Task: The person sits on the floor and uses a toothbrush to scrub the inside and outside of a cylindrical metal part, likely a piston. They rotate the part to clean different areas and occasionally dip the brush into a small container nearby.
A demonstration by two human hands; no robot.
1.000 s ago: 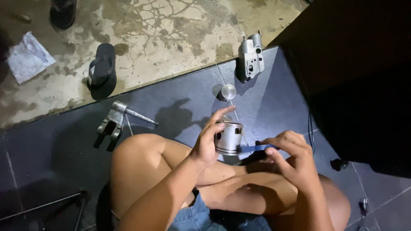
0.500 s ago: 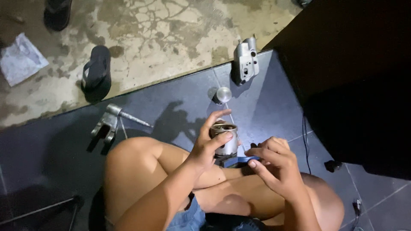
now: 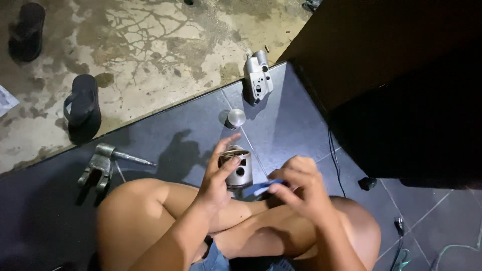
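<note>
I sit cross-legged on dark floor tiles. My left hand point(image 3: 217, 176) grips a grey metal piston point(image 3: 237, 168), a hollow cylinder with a side hole, held upright above my knees. Just to its right, my right hand point(image 3: 299, 184) pinches a small blue strip point(image 3: 259, 188) whose tip points toward the piston. The two hands are a short gap apart.
On the tiles lie a small round metal cap point(image 3: 235, 118), a grey cast metal housing point(image 3: 257, 76) and a forked metal part with a shaft point(image 3: 103, 166). Two black sandals point(image 3: 83, 107) sit on the stained concrete. A large dark object point(image 3: 396, 85) fills the right; a black cable point(image 3: 335, 158) runs beside it.
The view has shifted a little. My right hand has drawn the blue strip slightly back from the piston, and my left hand's fingers have spread more over the piston's top.
</note>
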